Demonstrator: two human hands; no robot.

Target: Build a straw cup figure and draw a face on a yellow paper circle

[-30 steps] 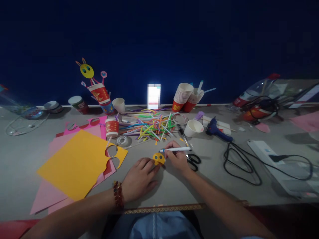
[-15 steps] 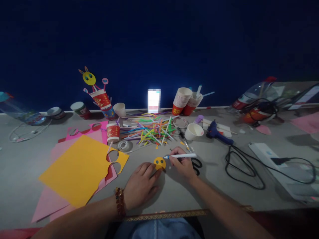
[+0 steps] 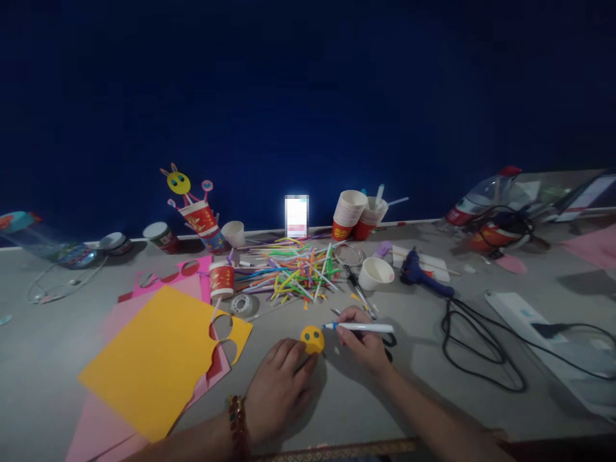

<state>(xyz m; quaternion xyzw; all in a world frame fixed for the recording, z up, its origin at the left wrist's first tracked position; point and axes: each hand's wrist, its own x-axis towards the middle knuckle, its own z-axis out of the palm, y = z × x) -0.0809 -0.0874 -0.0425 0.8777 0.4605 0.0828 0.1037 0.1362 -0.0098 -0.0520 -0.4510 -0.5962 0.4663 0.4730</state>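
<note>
Bench (image 3: 346,414): held straws (image 3: 303,273) heaped ahead.
Orange sheet (image 3: 149,359): lay left, over pink paper (image 3: 99,417).
Left hand (image 3: 279,385): lay flat, touching the yellow disc (image 3: 312,339).
Right hand (image 3: 364,345): gripped a marker (image 3: 378,328), partly hiding the scissors (image 3: 389,354).
Yellow disc: lay between both hands.

your view is dim; the screen (image 3: 296,215) glares white and pixelated. soft shadow lies beside your left hand (image 3: 279,388). the bottle (image 3: 51,242) at left looks stretched and blurred.
</note>
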